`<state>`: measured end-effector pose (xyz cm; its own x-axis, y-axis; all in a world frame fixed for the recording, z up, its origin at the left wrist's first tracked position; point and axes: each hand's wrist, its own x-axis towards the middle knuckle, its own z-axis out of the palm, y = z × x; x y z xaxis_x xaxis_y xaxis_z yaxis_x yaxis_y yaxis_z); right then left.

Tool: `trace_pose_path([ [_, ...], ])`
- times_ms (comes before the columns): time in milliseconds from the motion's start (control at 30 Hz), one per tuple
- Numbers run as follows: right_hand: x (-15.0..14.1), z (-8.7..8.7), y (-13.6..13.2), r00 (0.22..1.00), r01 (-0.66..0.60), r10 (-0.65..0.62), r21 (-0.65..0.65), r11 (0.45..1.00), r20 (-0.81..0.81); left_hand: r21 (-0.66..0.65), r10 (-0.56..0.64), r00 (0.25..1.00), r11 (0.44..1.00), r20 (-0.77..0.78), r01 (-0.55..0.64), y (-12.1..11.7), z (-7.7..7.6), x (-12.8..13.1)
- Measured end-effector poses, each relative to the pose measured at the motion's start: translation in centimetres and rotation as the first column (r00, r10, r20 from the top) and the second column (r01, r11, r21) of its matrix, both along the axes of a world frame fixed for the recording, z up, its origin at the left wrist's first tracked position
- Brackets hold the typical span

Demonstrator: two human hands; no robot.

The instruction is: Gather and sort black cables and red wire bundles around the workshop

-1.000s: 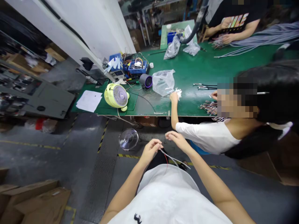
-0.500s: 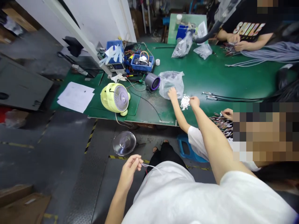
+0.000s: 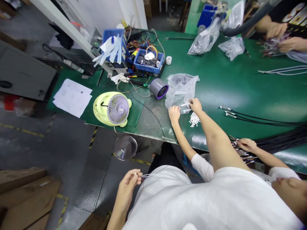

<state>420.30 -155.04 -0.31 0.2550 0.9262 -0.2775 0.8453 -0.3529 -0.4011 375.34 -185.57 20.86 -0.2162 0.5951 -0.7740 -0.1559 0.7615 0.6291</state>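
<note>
My left hand (image 3: 129,182) is pinched low in front of my body, closed on a few thin wires (image 3: 150,175), white and red, whose loose ends trail over my shirt. A tiny white piece shows at the fingertips. My right hand (image 3: 196,105) reaches out over the bench, its fingers closed on the edge of a clear plastic bag (image 3: 180,87). A co-worker's hand (image 3: 174,114) touches the same bag to the left. Just below my right hand lies a pile of small white connector pieces (image 3: 194,119).
A yellow-green fan (image 3: 111,109), paper sheets (image 3: 72,97), a grey-purple cylinder (image 3: 158,88) and a blue tray (image 3: 148,62) stand on the green bench (image 3: 216,83). Black cables (image 3: 263,119) lie on the right. A round clear-topped stool (image 3: 125,147) stands on the floor.
My right hand went from near my left hand to the white pile, then up to the plastic bag. My left hand moved lower and left, keeping the wires. The co-worker's hand shifted to the bag.
</note>
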Motion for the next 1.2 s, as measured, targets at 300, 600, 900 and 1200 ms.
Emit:
trace_pose_path([
  [300, 1.4, 2.1, -1.8, 0.984, 0.168, -0.165, 0.033, 0.985, -0.073, 0.077, 0.047, 0.999, 0.996, -0.017, -0.045, 0.5, 0.6, 0.0],
  [600, -2.1, 3.3, 0.2, 0.97, -0.066, 0.081, 0.073, 0.995, -0.228, 0.223, -0.004, 0.98, 0.974, -0.198, 0.049, -0.3, -0.2, -0.1],
  [900, -2.5, 3.2, -0.3, 0.955, -0.252, 0.267, -0.12, 0.96, 0.128, 0.327, 0.053, 0.98, 0.945, -0.19, 0.013, 0.2, -0.1, 1.1],
  [1200, -0.4, 5.0, 2.3, 0.931, -0.208, 0.244, -0.155, 0.966, 0.272, 0.545, 0.082, 0.981, 0.838, -0.178, 0.029, 2.4, 2.2, 1.9],
])
